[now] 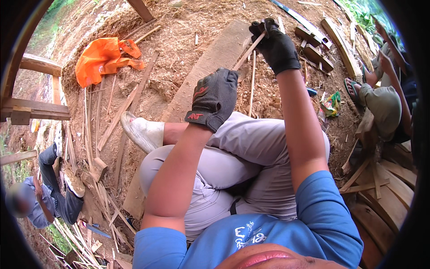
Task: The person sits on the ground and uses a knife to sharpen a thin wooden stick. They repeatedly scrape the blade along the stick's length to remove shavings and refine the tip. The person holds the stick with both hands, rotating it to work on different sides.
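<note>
A thin wooden stick (247,54) slants between my two hands, above a broad flat plank (197,83). My left hand (215,96), in a black work glove with red marks, is closed at the stick's near end. Farther off and to the right, my right hand (277,47), also in a black glove, has its fingers wrapped round the stick's far end. Whether the right hand holds anything else is hidden by the glove. Another thin wooden strip (253,83) lies on the ground below the stick, between my forearms.
Two wooden block tools (317,58) and a long flat metal tool (301,18) lie at upper right, near a yellow-green packet (331,104). An orange cloth (101,60) lies upper left. People sit at left (53,188) and right (380,101). Shavings and wood strips cover the ground.
</note>
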Demonstrator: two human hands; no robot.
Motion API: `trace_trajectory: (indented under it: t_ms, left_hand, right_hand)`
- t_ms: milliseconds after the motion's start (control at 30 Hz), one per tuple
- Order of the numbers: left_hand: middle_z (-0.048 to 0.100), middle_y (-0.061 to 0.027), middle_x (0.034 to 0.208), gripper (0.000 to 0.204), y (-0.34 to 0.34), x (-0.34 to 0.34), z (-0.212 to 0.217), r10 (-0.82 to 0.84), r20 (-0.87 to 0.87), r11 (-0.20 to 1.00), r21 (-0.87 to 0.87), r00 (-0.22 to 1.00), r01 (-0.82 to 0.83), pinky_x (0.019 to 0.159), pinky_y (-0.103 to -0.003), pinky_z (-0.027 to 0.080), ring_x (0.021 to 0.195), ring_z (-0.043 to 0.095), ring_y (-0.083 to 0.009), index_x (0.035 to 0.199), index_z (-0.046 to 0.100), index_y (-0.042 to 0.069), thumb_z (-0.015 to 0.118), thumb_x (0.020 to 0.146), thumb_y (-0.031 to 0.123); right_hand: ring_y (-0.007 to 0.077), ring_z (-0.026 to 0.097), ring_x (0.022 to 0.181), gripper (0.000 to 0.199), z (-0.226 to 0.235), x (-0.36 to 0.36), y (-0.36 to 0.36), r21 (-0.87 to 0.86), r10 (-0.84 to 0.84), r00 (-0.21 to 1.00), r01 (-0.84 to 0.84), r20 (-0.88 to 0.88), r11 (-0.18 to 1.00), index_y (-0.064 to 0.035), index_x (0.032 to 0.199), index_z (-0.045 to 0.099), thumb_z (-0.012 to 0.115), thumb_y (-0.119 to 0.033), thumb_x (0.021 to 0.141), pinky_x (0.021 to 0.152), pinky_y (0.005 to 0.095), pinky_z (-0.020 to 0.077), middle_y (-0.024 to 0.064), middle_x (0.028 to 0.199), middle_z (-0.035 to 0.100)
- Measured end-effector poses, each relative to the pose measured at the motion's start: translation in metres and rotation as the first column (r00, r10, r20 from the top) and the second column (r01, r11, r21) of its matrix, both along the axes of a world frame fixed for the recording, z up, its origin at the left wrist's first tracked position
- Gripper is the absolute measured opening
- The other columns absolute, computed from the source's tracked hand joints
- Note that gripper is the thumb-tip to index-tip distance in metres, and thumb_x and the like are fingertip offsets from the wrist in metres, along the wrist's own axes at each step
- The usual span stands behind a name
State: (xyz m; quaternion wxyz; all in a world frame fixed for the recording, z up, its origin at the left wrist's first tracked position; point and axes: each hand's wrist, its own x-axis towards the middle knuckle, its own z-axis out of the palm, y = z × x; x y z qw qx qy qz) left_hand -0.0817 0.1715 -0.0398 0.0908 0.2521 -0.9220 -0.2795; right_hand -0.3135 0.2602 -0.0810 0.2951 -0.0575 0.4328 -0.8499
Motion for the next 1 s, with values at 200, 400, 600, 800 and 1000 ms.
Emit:
trace_trajectory:
  t_ms: [200, 400, 600, 800, 1000]
  left_hand:
    - [0.072, -0.0213, 0.09, 0.035, -0.002, 0.004, -0.001, -0.021, 0.006, 1.0, -0.005, 1.0, 0.021, 0.08, -0.052, 0.052, 0.088, 0.069, -0.0436, 0.098, 0.069, 0.006, 0.048, 0.108, 0.032]
    - [0.072, -0.0227, 0.089, 0.038, -0.015, 0.013, -0.002, 0.054, 0.067, 0.998, -0.018, 0.996, -0.053, 0.081, -0.052, 0.052, 0.088, 0.068, -0.0447, 0.096, 0.07, 0.006, 0.047, 0.107, 0.034]
    - [0.072, -0.0208, 0.087, 0.04, -0.022, 0.013, -0.004, 0.09, 0.023, 0.995, -0.036, 0.996, -0.089, 0.079, -0.053, 0.052, 0.086, 0.069, -0.0442, 0.091, 0.071, 0.006, 0.049, 0.107, 0.036]
    - [0.072, -0.0184, 0.085, 0.04, -0.028, 0.02, 0.001, 0.104, 0.027, 0.995, -0.004, 0.994, -0.104, 0.077, -0.051, 0.052, 0.084, 0.069, -0.0424, 0.091, 0.071, 0.006, 0.052, 0.106, 0.037]
    - [0.073, -0.0183, 0.086, 0.039, -0.024, 0.013, 0.004, 0.128, 0.003, 0.992, 0.001, 0.992, -0.128, 0.078, -0.051, 0.052, 0.086, 0.069, -0.0425, 0.092, 0.071, 0.006, 0.052, 0.107, 0.036]
  right_hand:
    - [0.035, 0.067, 0.119, 0.021, -0.003, -0.001, -0.002, -0.011, -0.052, 0.998, 0.052, 0.036, 0.999, -0.0055, 0.123, 0.056, 0.05, -0.021, 0.109, 0.095, 0.0469, 0.0536, 0.0184, 0.129, 0.065]
    - [0.0306, 0.068, 0.113, 0.014, -0.012, 0.016, -0.014, -0.025, 0.019, 0.999, -0.018, 0.05, 1.0, -0.0126, 0.116, 0.058, 0.05, -0.02, 0.108, 0.096, 0.0451, 0.0537, 0.0128, 0.119, 0.068]
    - [0.0331, 0.071, 0.113, 0.017, -0.012, 0.043, -0.028, -0.051, 0.093, 0.987, -0.087, 0.131, 0.995, -0.0133, 0.122, 0.06, 0.054, -0.021, 0.108, 0.095, 0.0475, 0.0561, 0.0142, 0.122, 0.071]
    - [0.0299, 0.071, 0.113, 0.026, -0.017, 0.05, -0.031, 0.041, 0.183, 0.97, -0.178, -0.161, 0.983, -0.0095, 0.125, 0.06, 0.059, -0.028, 0.107, 0.093, 0.0443, 0.0565, 0.0144, 0.125, 0.071]
    - [0.0287, 0.072, 0.096, 0.03, -0.044, 0.064, -0.041, 0.276, 0.197, 0.684, 0.006, -0.703, 0.961, 0.001, 0.124, 0.059, 0.061, -0.015, 0.099, 0.083, 0.0338, 0.0577, 0.0145, 0.117, 0.071]
